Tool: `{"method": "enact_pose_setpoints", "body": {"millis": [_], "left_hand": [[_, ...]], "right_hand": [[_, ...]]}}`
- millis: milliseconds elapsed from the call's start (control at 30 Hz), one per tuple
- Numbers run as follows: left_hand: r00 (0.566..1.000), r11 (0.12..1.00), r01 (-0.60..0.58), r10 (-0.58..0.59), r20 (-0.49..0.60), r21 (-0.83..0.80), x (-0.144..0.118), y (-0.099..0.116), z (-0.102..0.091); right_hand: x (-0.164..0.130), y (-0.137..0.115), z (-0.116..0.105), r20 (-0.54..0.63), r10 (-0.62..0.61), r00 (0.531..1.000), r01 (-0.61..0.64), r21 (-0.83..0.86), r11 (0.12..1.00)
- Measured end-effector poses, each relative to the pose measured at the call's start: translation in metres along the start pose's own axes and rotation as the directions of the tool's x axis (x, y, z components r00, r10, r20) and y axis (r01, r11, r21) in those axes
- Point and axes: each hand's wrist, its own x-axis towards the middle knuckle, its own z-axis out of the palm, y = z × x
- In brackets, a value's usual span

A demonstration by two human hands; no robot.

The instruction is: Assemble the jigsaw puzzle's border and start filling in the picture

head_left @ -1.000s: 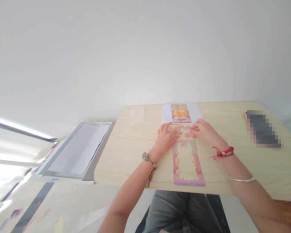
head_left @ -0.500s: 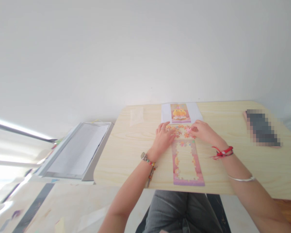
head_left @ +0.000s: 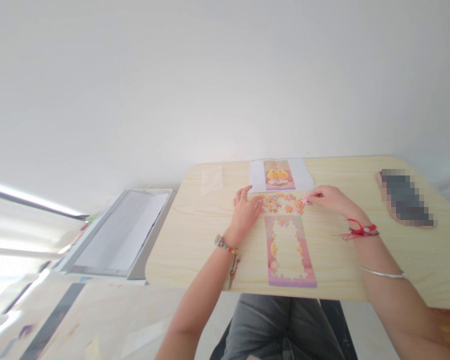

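My left hand (head_left: pixel 245 211) rests at the left end of a strip of loose puzzle pieces (head_left: pixel 288 209), thumb and fingers apart, with the fingertips near the closest pieces. At the strip's right end, my right hand (head_left: pixel 330 199) pinches a small pink puzzle piece (head_left: pixel 305 199) between thumb and fingers. Just below the pieces lies a puzzle frame (head_left: pixel 308 275), its pink and purple border joined around an open middle where bare wood shows. Beyond the pieces is a white sheet (head_left: pixel 303 174) bearing a reference picture (head_left: pixel 279 175) of a yellow figure.
The pale wooden table (head_left: pixel 195 235) stands against a white wall. A blurred-out dark phone-like object (head_left: pixel 407 197) lies at the right. A clear plastic bag (head_left: pixel 212 180) is at the back left. Left of the table, lined paper (head_left: pixel 122 232) sits on a lower grey surface.
My right hand has moved right with the pink piece, away from the middle of the strip. My left hand has drawn slightly left, uncovering more pieces. The frame has stayed put.
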Motion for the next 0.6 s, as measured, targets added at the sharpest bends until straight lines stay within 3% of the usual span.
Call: {"method": "enact_pose_setpoints", "body": {"millis": [200, 300, 467, 600], "left_hand": [[0.995, 0.997, -0.079, 0.079, 0.069, 0.006, -0.003, 0.003, 0.004], [0.991, 0.995, -0.101, 0.100, 0.084, 0.004, -0.003, 0.005, 0.005], [0.994, 0.996, -0.083, 0.082, 0.066, 0.015, -0.003, 0.005, 0.004], [0.998, 0.998, -0.055, 0.054, 0.039, 0.025, -0.002, 0.004, 0.002]], "right_hand": [[0.003, -0.002, 0.009, -0.126, 0.019, 0.992, -0.040, -0.158, 0.987], [0.008, -0.017, 0.020, -0.189, -0.067, 0.980, 0.033, -0.177, 0.984], [0.029, -0.055, 0.043, 0.018, -0.343, 0.939, 0.343, -0.106, 0.933], [0.045, -0.069, 0.044, 0.163, -0.415, 0.895, 0.439, -0.163, 0.884]]}}
